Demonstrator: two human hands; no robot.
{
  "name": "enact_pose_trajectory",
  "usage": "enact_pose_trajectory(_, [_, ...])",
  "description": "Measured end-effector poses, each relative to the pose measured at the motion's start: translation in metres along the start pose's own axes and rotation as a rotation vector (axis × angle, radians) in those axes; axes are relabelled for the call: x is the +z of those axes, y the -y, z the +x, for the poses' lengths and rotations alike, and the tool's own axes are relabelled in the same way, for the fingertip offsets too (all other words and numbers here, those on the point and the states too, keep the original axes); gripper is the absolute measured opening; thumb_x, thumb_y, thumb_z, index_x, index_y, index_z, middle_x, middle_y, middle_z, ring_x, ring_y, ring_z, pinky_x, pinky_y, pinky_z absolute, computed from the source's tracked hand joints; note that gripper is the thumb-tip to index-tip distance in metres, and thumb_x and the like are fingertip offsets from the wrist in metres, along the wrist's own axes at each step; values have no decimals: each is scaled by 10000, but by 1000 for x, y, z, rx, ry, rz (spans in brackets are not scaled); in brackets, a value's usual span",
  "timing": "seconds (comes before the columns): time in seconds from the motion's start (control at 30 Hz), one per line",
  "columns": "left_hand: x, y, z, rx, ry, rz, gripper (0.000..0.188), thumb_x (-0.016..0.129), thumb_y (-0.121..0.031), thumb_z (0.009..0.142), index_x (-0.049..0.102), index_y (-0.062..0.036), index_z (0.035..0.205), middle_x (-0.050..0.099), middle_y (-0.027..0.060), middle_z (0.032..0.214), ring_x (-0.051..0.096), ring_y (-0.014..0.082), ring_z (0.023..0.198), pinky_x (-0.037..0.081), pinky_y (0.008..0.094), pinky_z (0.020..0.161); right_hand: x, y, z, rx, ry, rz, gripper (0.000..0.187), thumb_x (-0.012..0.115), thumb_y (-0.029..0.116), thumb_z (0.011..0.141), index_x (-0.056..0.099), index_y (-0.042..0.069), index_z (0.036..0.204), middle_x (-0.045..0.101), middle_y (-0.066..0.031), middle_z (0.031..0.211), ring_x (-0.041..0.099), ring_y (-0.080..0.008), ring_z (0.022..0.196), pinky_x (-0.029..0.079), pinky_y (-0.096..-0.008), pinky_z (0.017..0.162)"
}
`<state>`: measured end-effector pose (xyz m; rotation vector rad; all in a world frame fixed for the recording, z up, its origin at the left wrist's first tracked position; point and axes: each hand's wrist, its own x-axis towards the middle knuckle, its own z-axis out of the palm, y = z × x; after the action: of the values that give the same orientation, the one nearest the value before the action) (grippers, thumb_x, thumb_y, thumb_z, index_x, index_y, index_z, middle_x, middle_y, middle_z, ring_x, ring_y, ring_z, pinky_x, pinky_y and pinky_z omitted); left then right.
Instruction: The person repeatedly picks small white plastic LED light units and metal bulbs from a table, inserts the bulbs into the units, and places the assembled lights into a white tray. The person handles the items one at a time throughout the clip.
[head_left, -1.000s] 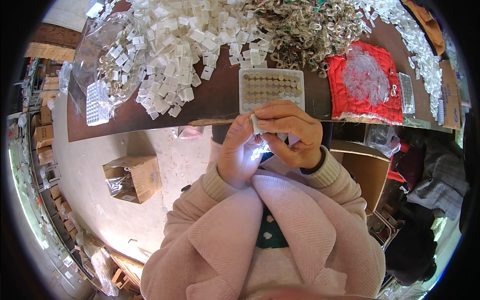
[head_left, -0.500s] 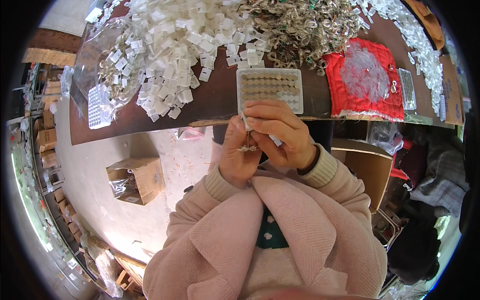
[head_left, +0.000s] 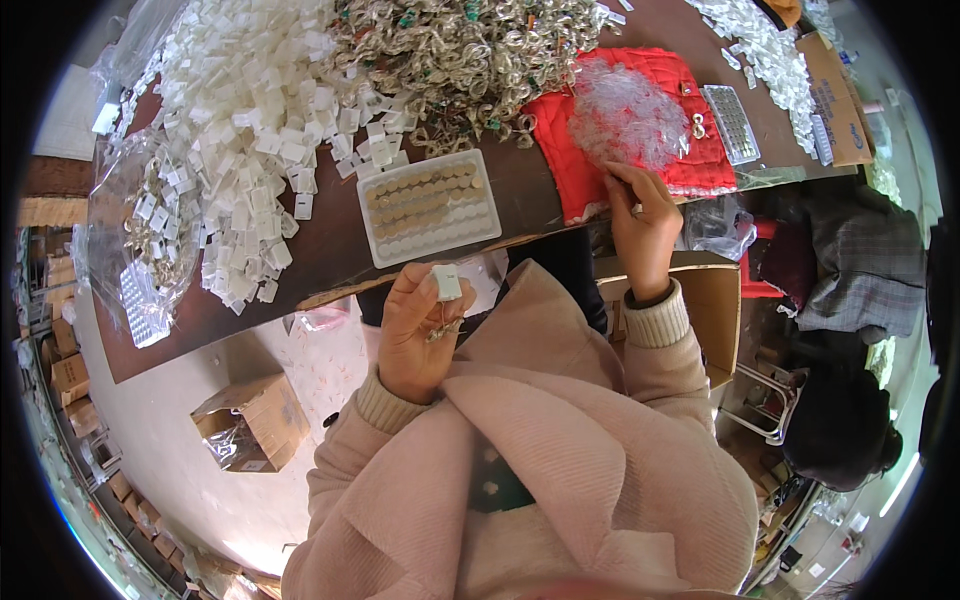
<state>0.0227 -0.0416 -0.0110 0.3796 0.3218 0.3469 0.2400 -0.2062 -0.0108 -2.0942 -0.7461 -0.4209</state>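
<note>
The left hand (head_left: 415, 332) pinches a white boxy plastic case (head_left: 447, 283). The half-curled right hand (head_left: 643, 218), its hold unclear, is at a clear plastic heap (head_left: 625, 115) on red quilted cloth (head_left: 556, 135). Beyond the left hand lies a translucent plastic tray (head_left: 440, 245) of round tan discs (head_left: 425, 196).

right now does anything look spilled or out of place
Perhaps one pale looped piece on the red cloth: it lies apart from the heap of loops. Small scraps also litter the floor, like dropped waste.
</note>
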Motion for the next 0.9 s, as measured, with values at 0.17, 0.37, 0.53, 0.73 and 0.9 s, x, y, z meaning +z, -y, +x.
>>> enact_pose_trajectory(0.17, [-2,0,1,-22,23,20,141,634,-145,966,603,-67,1079,633,40,909,453,135,736,388,303,748,6,-15,5,-55,103,-155,105,716,17,851,710,14,957,699,-151,905,684,-288,753,538,-349,663])
enact_pose_trajectory(0.37, [-1,0,-2,-28,-51,53,132,632,-135,951,537,-93,1033,579,3,837,424,131,721,346,314,755,10,-16,9,-87,48,-191,56,635,-5,917,632,14,970,677,-143,838,679,-237,710,524,-334,628])
enact_pose_trajectory(0.53, [6,0,-1,-36,-19,58,91,619,-114,954,567,-79,1020,592,19,833,443,134,723,359,316,746,-1,14,3,-27,127,123,134,578,-92,923,612,2,1013,645,-97,832,631,-148,677,500,-268,617])
enact_pose_trajectory(0.73, [10,-3,-1,-49,-16,116,183,650,-175,954,606,-55,1085,673,95,905,528,131,770,434,294,756,6,82,-14,-412,361,422,202,615,-111,855,645,-22,1034,677,-136,893,655,-257,701,534,-320,643])
enact_pose_trajectory(0.9, [9,-10,-5,-38,-56,164,221,675,-203,939,608,-48,1082,664,76,972,597,160,864,476,298,812,23,102,-19,-502,429,572,394,661,-61,701,631,-25,1093,674,-130,885,663,-292,736,537,-348,634])
